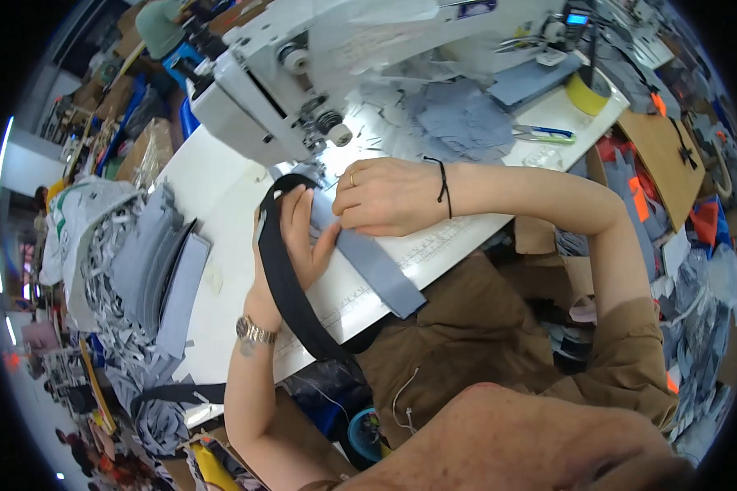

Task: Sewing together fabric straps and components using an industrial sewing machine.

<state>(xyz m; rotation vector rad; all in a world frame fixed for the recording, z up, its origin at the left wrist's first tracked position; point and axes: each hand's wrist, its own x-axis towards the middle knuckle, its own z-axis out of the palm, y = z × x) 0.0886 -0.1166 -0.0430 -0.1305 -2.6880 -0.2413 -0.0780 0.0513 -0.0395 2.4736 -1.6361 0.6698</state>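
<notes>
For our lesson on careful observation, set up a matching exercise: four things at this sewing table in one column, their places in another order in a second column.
1. black strap
2. grey fabric strip
3. roll of yellow tape
4. stack of grey pieces

A. far right of the table
B. under the right hand
C. left edge of the table
D. looped around the left hand

Pairs: 1-D, 2-B, 3-A, 4-C

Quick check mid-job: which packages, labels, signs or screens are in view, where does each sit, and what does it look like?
Small screen: top right behind the sewing machine, rectangular, glowing blue.
Label: top of the machine head, small dark rectangle, print too small to tell.
Cardboard boxes: left of the table, brown, stacked.
</notes>
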